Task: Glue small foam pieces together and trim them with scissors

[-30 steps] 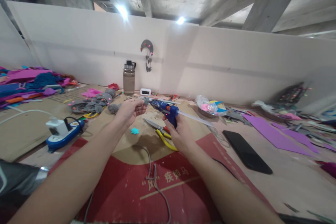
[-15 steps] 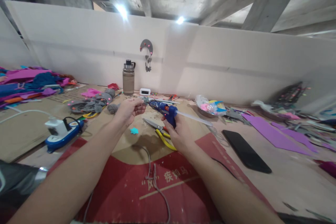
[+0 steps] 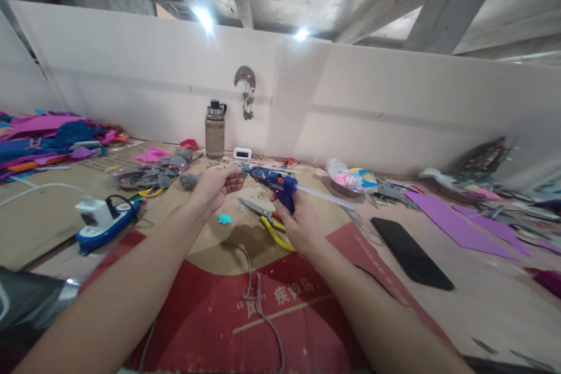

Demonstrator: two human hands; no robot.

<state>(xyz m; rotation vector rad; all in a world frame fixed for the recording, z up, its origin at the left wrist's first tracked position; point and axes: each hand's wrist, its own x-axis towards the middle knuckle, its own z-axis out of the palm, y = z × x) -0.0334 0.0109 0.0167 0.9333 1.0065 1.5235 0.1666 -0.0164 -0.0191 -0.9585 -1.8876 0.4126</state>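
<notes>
Here, a long bench (image 3: 482, 292) covered in brown and red cardboard runs along a white partition under a bare concrete ceiling. Felt scraps (image 3: 48, 134), a water bottle (image 3: 215, 128) and a black phone (image 3: 412, 254) lie on it. The right hand (image 3: 302, 222) is closed round the grip of a blue glue gun (image 3: 274, 178), held above mid-bench. The left hand (image 3: 214, 184) curls at the gun's nozzle; whether it pinches anything I cannot tell.

"风" 疾如马, on red cardboard (image 3: 197, 333)
</notes>
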